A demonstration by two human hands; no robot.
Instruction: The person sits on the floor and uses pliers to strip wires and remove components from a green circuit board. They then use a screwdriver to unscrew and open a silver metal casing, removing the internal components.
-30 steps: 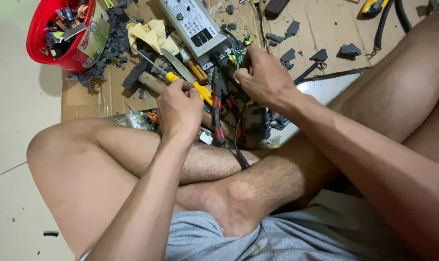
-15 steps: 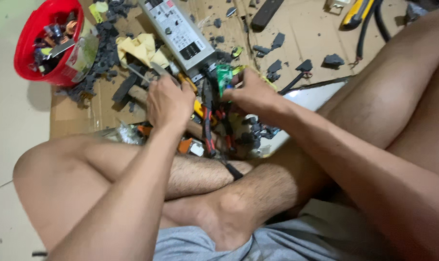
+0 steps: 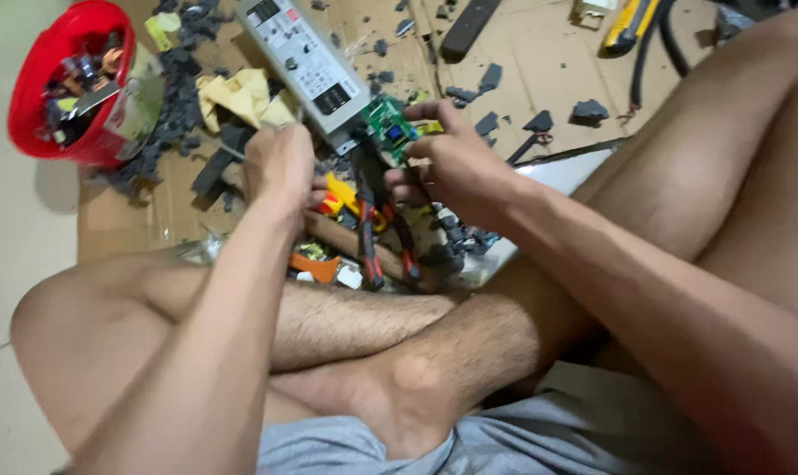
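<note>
The right hand (image 3: 456, 171) pinches a small green circuit board (image 3: 388, 127) steady while the left hand (image 3: 280, 167), at its nine o'clock, closes its fingers around the red-handled pliers (image 3: 368, 224) to work on it.

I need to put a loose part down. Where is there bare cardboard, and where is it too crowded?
The barest patch of cardboard lies between the black bar, the yellow tool and the dark chips. It is crowded around both hands, left hand and right hand, and between the red bowl and the grey metal box, where rubble is piled.
</note>
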